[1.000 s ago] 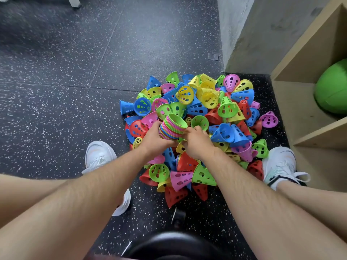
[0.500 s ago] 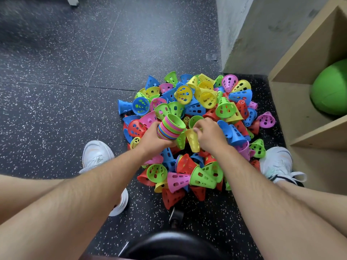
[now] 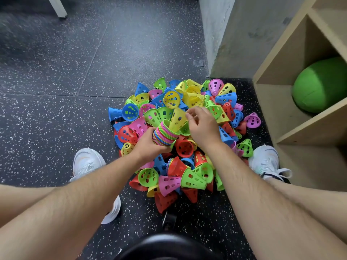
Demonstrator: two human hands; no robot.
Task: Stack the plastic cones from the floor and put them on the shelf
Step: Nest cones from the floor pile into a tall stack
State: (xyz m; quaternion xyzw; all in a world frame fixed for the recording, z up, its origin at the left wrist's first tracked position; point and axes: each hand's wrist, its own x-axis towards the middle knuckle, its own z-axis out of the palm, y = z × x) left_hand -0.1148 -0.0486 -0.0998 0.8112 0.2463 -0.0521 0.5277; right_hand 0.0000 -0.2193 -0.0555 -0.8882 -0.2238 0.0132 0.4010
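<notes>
Cones in blue, green, yellow, pink and red lie in a loose heap on the speckled dark floor, at the middle of my view and just left of the shelf. From my remote seat I see the left hand wrapped round a stack of nested cones, fingers curled about its side, holding it tilted above the heap so that its mouth faces the upper right. A yellow cone sits with its lower end in that mouth. The right hand is just beside it, and its bent fingertips pinch the cone's upper right edge. Both forearms reach in from the bottom corners of the frame. A white shoe stands left of the heap and another stands at its right edge, touching the outermost cones. The shelf fills the right side, with a green ball resting in its upper compartment; I see no cones on its boards. A grey wall rises behind the heap. Something dark and round sits at the bottom centre, but I cannot tell what it is.
</notes>
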